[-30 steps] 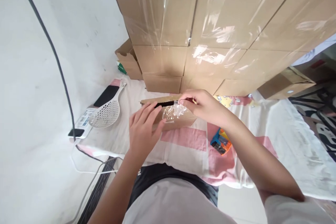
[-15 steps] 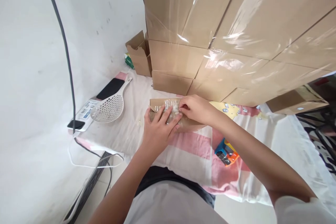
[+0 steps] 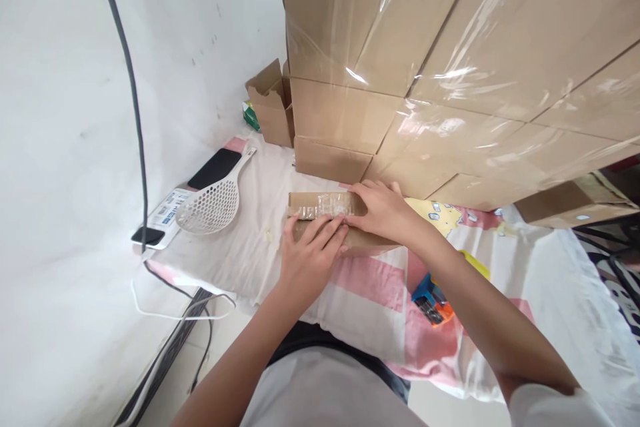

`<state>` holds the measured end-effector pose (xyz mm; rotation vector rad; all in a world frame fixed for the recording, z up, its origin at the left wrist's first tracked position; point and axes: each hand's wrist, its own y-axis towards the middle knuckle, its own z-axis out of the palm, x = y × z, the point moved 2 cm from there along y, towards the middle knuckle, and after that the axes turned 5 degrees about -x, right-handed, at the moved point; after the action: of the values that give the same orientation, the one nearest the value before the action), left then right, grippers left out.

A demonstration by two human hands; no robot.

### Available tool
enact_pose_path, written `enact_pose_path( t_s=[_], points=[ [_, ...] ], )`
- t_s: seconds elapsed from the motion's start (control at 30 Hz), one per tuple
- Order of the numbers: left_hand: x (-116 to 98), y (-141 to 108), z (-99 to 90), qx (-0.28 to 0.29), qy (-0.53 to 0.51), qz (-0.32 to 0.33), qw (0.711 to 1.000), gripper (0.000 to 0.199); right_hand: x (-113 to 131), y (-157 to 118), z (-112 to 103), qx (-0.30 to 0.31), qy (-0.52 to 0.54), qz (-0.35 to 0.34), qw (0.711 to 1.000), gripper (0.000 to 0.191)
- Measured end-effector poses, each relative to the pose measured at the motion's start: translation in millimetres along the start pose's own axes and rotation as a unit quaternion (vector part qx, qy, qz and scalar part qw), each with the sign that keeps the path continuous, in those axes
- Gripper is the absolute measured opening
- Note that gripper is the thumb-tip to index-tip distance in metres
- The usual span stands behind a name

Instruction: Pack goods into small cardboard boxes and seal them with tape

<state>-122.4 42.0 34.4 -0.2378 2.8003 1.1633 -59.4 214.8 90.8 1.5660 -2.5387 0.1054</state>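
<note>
A small cardboard box (image 3: 303, 201) lies on the cloth-covered table, with clear tape (image 3: 336, 204) across its top. My left hand (image 3: 314, 247) rests on the near part of the box, its fingers stretched out and slightly apart. Over the box's right part is my right hand (image 3: 383, 212), its thumb on the top near the left fingertips and its fingers bent over the far edge. A blue and orange tape dispenser (image 3: 431, 300) sits partly under my right forearm.
Plastic-wrapped cartons (image 3: 350, 110) form a wall at the back. To the left lie a white slotted skimmer (image 3: 213, 207) and a black phone-like slab (image 3: 215, 168). Opened boxes stand at the back left (image 3: 273, 110) and far right (image 3: 565, 203). A dark cable (image 3: 131, 73) hangs along the wall.
My right hand has gone from a pinch on the taped top to a grip over the far edge. My left fingers have slid nearer me, baring more tape.
</note>
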Motion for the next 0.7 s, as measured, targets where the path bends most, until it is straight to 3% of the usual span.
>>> enact_pose_path(
  t_s=[0.3, 0.6, 0.7],
  points=[
    [-11.1, -9.2, 8.1, -0.046, -0.019, -0.028, 0.998, 0.023, -4.5, 5.2, 14.3, -0.008, 0.067, 0.051, 0.996, 0.031],
    [-11.9, -13.7, 10.2, -0.054, -0.03, -0.037, 0.997, 0.022, -13.8, 3.0, 9.3, 0.005, 0.156, 0.026, 0.987, 0.035],
    [-11.2, -14.0, 12.0, -0.052, -0.027, -0.036, 0.998, 0.022, -14.6, 2.4, 9.0, 0.021, 0.128, 0.011, 0.991, 0.044]
  ],
)
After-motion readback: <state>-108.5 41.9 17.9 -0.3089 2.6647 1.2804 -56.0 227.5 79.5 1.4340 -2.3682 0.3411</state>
